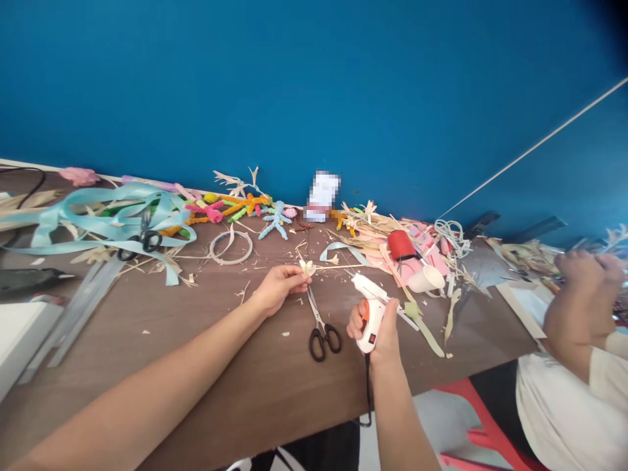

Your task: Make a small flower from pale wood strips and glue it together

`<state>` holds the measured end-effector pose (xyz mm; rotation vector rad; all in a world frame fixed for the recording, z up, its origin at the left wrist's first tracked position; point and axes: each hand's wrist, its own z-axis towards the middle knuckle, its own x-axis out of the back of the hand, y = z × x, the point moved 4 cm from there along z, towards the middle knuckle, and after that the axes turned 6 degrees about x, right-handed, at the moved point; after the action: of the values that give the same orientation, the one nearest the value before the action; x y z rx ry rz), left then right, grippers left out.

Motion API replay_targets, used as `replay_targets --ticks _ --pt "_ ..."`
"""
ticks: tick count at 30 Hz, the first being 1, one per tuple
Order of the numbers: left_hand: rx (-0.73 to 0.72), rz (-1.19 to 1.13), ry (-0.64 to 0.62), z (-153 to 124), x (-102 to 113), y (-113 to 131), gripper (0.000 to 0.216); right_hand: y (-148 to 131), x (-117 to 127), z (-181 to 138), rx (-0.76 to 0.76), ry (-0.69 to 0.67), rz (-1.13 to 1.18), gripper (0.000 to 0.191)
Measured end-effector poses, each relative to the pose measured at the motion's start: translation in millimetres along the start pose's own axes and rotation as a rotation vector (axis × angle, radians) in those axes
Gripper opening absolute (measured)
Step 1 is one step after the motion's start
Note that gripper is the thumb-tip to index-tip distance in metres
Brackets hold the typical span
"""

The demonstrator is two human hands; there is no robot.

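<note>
My left hand (277,286) is closed in a pinch on a small pale flower-shaped craft piece (307,267) held just above the brown table (206,366). My right hand (377,326) grips a white glue gun (369,307) with an orange trigger, its nozzle pointing up and left toward the flower. A cord hangs from the gun over the table's near edge. Black-handled scissors (321,326) lie on the table between my two hands.
Light blue ribbon (98,226), a second pair of scissors (142,241), a ring (230,247), colourful pipe-cleaner shapes (230,208), a red cup (401,244), a white cup (426,280) and dried leaf strips litter the back. Another person's hands (583,275) work at the right.
</note>
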<state>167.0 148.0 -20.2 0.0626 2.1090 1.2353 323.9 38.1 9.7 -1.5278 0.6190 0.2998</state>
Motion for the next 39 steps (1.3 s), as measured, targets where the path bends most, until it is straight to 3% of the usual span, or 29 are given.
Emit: replay_targets --ticks 14,23,39 --pt "0.003 0.002 0.000 0.5 0.3 -0.3 0.020 10.3 0.3 3.9 -0.023 -0.026 -0.030 0.058" --pt "-0.004 0.015 -0.004 0.1 0.4 0.0 0.018 13.9 1.2 4.8 0.095 -0.011 -0.189 0.051" --pt "-0.016 0.031 -0.008 -0.5 -0.8 1.1 0.021 10.0 -4.4 0.4 0.159 0.000 -0.354 0.049"
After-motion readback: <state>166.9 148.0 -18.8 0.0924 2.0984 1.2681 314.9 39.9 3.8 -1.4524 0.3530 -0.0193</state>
